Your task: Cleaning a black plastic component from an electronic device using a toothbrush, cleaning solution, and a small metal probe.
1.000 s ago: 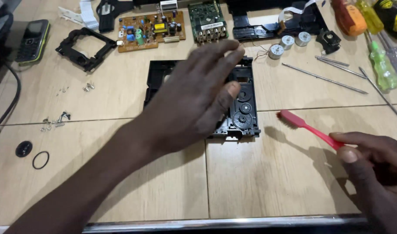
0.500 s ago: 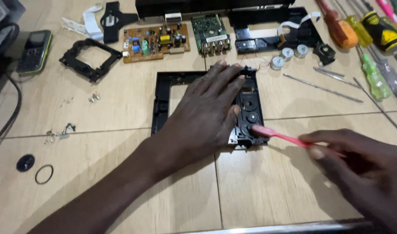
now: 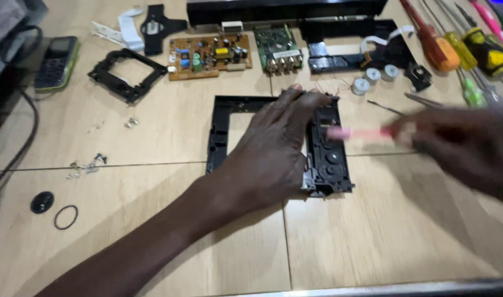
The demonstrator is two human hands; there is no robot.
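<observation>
My left hand [image 3: 273, 148] lies flat on a black plastic disc-drive frame [image 3: 221, 124] in the middle of the wooden table, fingers spread over its centre and pressing it down. The frame's right part with round gear shapes [image 3: 331, 162] shows beside my fingers. My right hand [image 3: 460, 146], blurred by motion, grips a pink toothbrush [image 3: 358, 133] by its handle. The brush head hangs over the upper right part of the frame, just right of my left fingertips.
A brown circuit board [image 3: 207, 55], a green board [image 3: 279, 48] and black plastic parts [image 3: 128, 74] lie at the back. Screwdrivers [image 3: 455, 44] and small motors [image 3: 372, 77] sit at the right. A phone [image 3: 56, 60], loose screws [image 3: 86, 165] and a rubber ring [image 3: 65, 216] lie left.
My right hand has brought the toothbrush from the lower right up onto the frame and is sweeping it there. My left hand stays pressed on the frame.
</observation>
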